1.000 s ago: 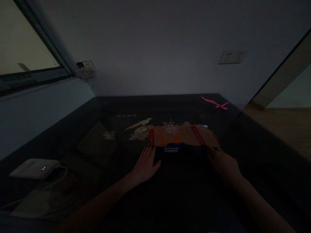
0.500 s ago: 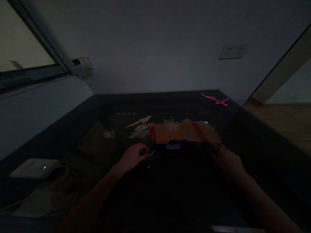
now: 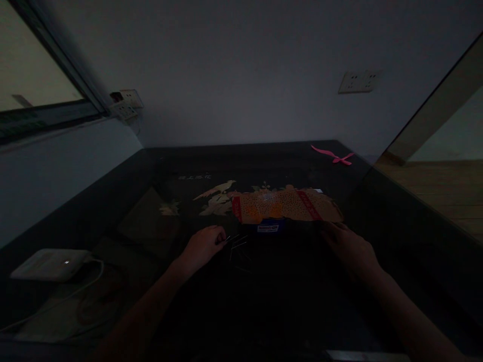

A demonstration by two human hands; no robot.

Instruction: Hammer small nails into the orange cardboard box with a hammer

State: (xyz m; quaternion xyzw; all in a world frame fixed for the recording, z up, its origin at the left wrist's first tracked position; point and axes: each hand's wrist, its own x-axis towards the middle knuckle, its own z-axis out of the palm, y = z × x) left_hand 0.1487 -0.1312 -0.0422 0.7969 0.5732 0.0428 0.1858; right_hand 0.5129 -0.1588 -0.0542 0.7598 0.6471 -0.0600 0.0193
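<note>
My left hand (image 3: pixel 204 246) is closed in a pinch on a thin, shiny needle (image 3: pixel 227 238) that pokes out past the fingertips. Just right of it, several similar thin needles (image 3: pixel 238 245) lie loose on the dark table. My right hand (image 3: pixel 349 246) has its fingers curled together by the lower right corner of a brown, dotted flat piece with red bands (image 3: pixel 290 203); what they hold, if anything, is lost in the dark. Under that piece's front edge shows a small blue packet with a white label (image 3: pixel 268 228).
A white power bank (image 3: pixel 51 264) with a cable (image 3: pixel 85 284) lies at the left of the table (image 3: pixel 234 306). A pink ribbon (image 3: pixel 334 156) rests near the far right corner. Wall sockets (image 3: pixel 358 82) are behind. The scene is very dim.
My left hand has drawn slightly left, away from the loose needles, with a needle in its pinch. The right hand has hardly moved.
</note>
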